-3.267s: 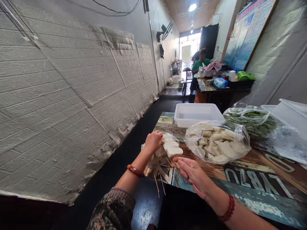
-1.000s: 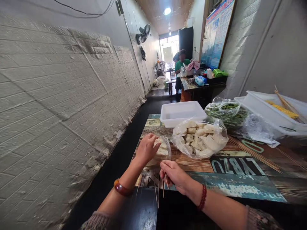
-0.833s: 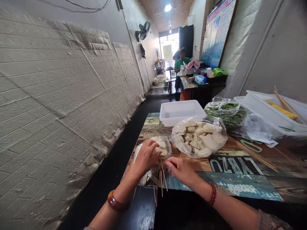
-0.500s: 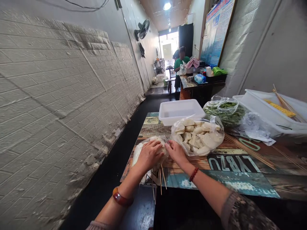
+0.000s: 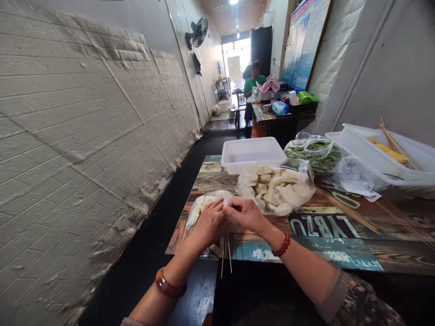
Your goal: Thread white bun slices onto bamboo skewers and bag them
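Observation:
My left hand [image 5: 213, 222] lies over a clear plastic bag [image 5: 196, 213] of pale food at the near left of the table. Its fingers are bent close together, and what is under them is hidden. Against it, my right hand [image 5: 247, 213] is closed with thumb and fingertips pinched; what they hold is too small to make out. Thin bamboo skewers [image 5: 229, 256] stick out below my left hand, past the table edge. Just beyond my right hand sits a larger clear bag of pale, chunky food pieces [image 5: 277, 190].
A white plastic tub [image 5: 253, 154] stands behind the bags. To the right are a bag of green vegetables [image 5: 314, 156], loose skewers [image 5: 350, 210], green-handled scissors [image 5: 346, 200] and white bins [image 5: 367, 154] with corn [image 5: 390, 151]. A person in green [image 5: 253, 83] is farther back.
My right hand has moved over against my left hand, its thumb and fingers now pinched. My left fingers have slid off the top of the bagged food. The view has shifted slightly.

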`<move>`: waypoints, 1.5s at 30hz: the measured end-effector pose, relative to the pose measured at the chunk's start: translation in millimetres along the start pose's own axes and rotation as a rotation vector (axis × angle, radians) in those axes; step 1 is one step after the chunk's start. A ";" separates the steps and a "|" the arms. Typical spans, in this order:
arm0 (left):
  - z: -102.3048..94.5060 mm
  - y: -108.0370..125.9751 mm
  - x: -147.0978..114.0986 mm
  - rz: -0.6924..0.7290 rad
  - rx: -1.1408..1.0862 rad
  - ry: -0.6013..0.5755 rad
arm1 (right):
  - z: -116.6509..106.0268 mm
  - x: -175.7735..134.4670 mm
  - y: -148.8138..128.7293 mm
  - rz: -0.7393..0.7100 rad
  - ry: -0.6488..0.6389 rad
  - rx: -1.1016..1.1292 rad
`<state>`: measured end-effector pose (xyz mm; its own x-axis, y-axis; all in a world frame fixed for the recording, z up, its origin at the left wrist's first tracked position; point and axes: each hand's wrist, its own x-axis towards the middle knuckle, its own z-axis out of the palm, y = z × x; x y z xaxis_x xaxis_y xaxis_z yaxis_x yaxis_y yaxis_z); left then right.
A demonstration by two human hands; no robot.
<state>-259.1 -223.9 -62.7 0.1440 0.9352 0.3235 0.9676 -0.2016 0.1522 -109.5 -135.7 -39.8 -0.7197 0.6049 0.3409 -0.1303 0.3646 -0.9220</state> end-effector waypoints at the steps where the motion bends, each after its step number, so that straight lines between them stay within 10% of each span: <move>1: -5.0 -3.4 -1.4 -0.002 -0.065 0.034 | -5.9 -1.1 1.8 0.014 0.012 0.008; 6: -35.2 -30.2 -13.1 -0.308 -0.106 0.254 | -20.9 0.4 14.7 0.153 -0.004 0.051; 17: -45.1 -34.8 -28.0 -0.681 0.077 -0.071 | -10.3 19.0 0.7 0.128 -0.054 -0.488; 21: -43.6 -48.8 -24.9 -0.694 0.051 -0.063 | -2.6 22.4 -6.0 0.048 -0.181 -0.846; 31: -45.2 -60.7 -16.3 -0.680 0.086 0.119 | -22.7 47.1 0.7 0.003 -0.111 -0.701; 45: -38.9 -72.0 1.1 -0.639 -0.001 0.041 | -10.4 34.3 0.1 -0.013 -0.270 -0.833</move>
<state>-336.6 -219.7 -37.0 -0.4693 0.8591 0.2041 0.8597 0.3917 0.3280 -127.1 -107.5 -26.3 -0.8720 0.4476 0.1979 0.3255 0.8324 -0.4484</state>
